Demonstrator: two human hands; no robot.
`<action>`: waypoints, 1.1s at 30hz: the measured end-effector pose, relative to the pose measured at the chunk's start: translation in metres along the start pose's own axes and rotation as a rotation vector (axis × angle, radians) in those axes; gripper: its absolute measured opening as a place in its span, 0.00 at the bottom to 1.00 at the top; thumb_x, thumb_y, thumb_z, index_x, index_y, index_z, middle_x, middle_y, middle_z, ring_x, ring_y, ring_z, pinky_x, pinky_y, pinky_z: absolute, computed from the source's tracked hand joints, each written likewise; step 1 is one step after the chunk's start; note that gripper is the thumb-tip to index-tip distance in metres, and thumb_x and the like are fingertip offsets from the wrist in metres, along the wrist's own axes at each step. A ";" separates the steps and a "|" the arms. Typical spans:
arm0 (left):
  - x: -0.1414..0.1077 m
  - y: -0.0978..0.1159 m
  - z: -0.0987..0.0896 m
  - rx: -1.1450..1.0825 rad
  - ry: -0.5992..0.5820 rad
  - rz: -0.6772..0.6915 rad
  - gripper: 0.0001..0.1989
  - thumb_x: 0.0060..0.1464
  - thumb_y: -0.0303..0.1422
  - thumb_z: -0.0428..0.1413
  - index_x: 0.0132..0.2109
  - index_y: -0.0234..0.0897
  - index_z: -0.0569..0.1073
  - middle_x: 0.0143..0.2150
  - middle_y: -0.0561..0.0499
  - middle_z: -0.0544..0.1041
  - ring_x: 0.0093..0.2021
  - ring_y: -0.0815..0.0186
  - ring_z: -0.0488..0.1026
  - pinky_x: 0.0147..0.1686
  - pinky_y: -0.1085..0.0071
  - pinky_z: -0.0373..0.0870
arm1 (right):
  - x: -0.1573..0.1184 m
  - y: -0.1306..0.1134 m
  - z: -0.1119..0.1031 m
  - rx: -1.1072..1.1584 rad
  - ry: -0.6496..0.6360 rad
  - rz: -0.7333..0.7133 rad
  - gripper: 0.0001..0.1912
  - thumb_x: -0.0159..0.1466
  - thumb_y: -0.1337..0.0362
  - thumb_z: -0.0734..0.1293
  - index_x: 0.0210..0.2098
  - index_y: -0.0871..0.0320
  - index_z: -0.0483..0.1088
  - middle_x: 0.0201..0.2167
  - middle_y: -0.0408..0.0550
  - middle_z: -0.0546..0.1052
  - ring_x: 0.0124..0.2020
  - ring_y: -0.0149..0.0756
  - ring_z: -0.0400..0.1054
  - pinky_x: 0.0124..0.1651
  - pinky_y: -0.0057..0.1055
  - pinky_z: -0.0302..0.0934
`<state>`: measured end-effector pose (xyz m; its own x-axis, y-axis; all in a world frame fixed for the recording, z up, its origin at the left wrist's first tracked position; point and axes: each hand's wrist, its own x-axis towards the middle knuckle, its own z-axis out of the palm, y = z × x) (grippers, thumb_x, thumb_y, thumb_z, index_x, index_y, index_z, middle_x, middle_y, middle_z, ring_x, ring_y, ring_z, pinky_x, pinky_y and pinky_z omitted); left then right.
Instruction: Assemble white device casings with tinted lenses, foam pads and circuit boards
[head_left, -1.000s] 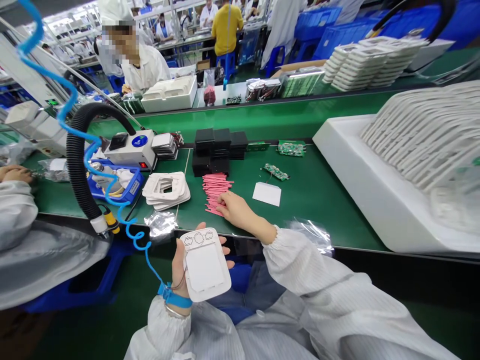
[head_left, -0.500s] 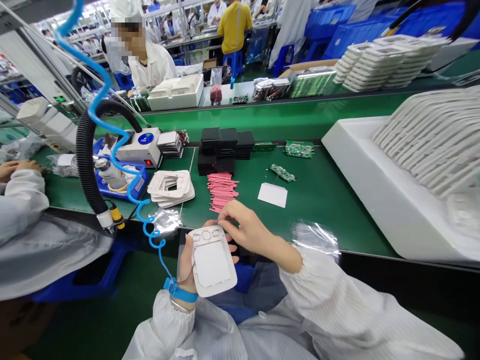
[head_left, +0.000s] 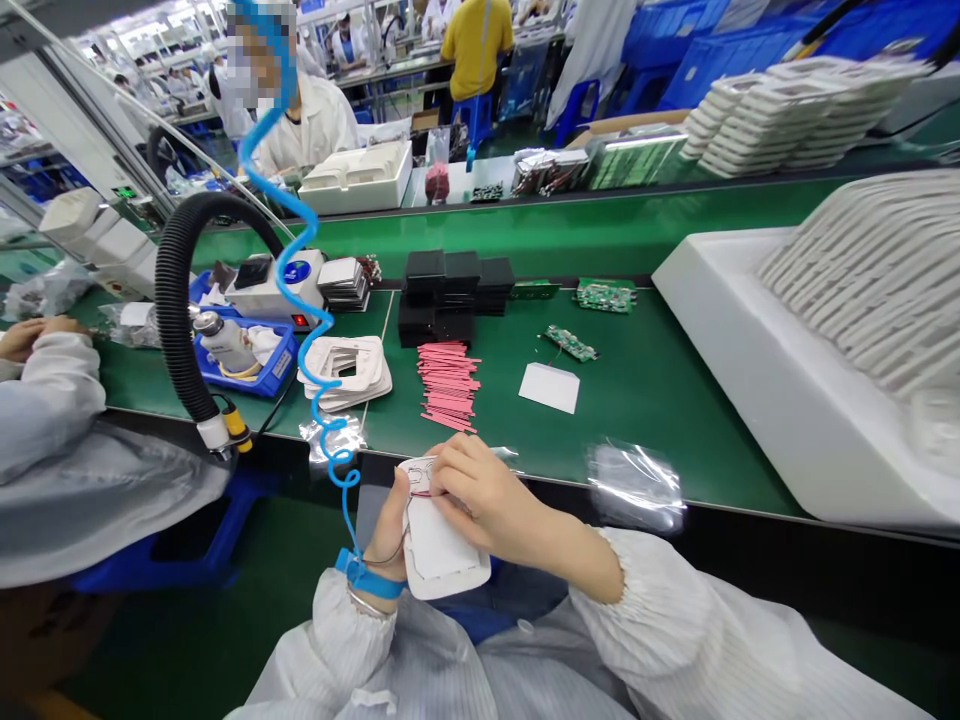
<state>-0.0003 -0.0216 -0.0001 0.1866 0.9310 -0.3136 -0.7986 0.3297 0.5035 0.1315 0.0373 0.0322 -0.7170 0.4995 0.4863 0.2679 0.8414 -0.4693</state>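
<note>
Cover (head_left: pixel 459 584) in your left grip (head_left: pixel 388 530); your right grip (head_left: pixel 484 492), apparently pinching a pink strip (head_left: pixel 421 494), has moved from the pile (head_left: pixel 450 385), bringing strip to cover.

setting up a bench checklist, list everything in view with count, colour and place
casing: one, white, at the hands
pink strips: many, pink, bench centre
black blocks: several, black, behind pink strips
frames: several, white, left of pink strips
circuit boards: several, green, right of black blocks
flat piece: one, white, by nearest board
plastic film: two or more, clear, near edge
blue tray: one, blue, left
bottle: one, whitish, in blue tray
box unit: one, white, behind blue tray
hose: one, black, left
coiled cord: one, blue, down to wristband
foam tray: one, white, right
thin parts: many, white, in foam tray
bench: one, green, centre
coworkers: several, mostly in white, beyond and left
left grip: one, bare, holding casing
right grip: one, bare, over casing
</note>
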 end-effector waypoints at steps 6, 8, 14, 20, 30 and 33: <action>0.000 0.002 0.001 -0.028 -0.072 -0.022 0.30 0.51 0.50 0.53 0.55 0.34 0.65 0.52 0.42 0.71 0.56 0.52 0.64 0.56 0.59 0.58 | -0.003 0.000 -0.010 -0.078 -0.017 0.048 0.08 0.60 0.74 0.58 0.26 0.59 0.62 0.28 0.50 0.70 0.33 0.38 0.56 0.33 0.37 0.52; -0.001 0.000 0.000 -0.007 -0.053 -0.033 0.28 0.52 0.49 0.52 0.53 0.33 0.66 0.48 0.42 0.73 0.54 0.52 0.67 0.54 0.59 0.60 | -0.004 -0.002 -0.009 -0.063 -0.008 0.056 0.09 0.60 0.75 0.57 0.26 0.59 0.63 0.28 0.51 0.70 0.33 0.39 0.57 0.34 0.38 0.53; -0.004 0.003 0.002 0.049 -0.056 -0.105 0.19 0.52 0.38 0.55 0.48 0.31 0.68 0.32 0.49 0.75 0.33 0.62 0.74 0.35 0.69 0.69 | -0.006 -0.010 -0.005 0.144 0.124 0.077 0.08 0.62 0.73 0.60 0.31 0.58 0.68 0.30 0.49 0.71 0.37 0.40 0.61 0.37 0.40 0.59; -0.012 0.017 0.013 0.174 -0.172 -0.054 0.24 0.48 0.29 0.55 0.54 0.37 0.61 0.39 0.46 0.76 0.37 0.57 0.76 0.37 0.64 0.70 | -0.022 0.000 -0.018 0.327 0.250 0.449 0.09 0.61 0.67 0.63 0.42 0.55 0.70 0.37 0.50 0.71 0.41 0.40 0.65 0.41 0.39 0.63; -0.018 0.012 0.018 0.214 -0.126 -0.031 0.32 0.46 0.29 0.56 0.59 0.39 0.58 0.49 0.43 0.75 0.44 0.53 0.75 0.40 0.64 0.70 | -0.023 -0.008 -0.003 0.541 0.114 0.593 0.05 0.57 0.64 0.66 0.29 0.57 0.64 0.27 0.41 0.65 0.28 0.30 0.59 0.30 0.28 0.57; -0.016 0.013 0.019 0.089 -0.132 -0.083 0.33 0.49 0.32 0.54 0.62 0.38 0.54 0.48 0.41 0.75 0.45 0.50 0.74 0.48 0.52 0.66 | -0.025 0.025 -0.021 0.368 0.053 0.606 0.15 0.55 0.60 0.68 0.41 0.57 0.65 0.37 0.47 0.71 0.36 0.36 0.65 0.37 0.32 0.61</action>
<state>-0.0025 -0.0296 0.0268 0.3279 0.9107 -0.2514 -0.7244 0.4132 0.5519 0.1697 0.0508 0.0241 -0.4762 0.8745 0.0918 0.3682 0.2931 -0.8823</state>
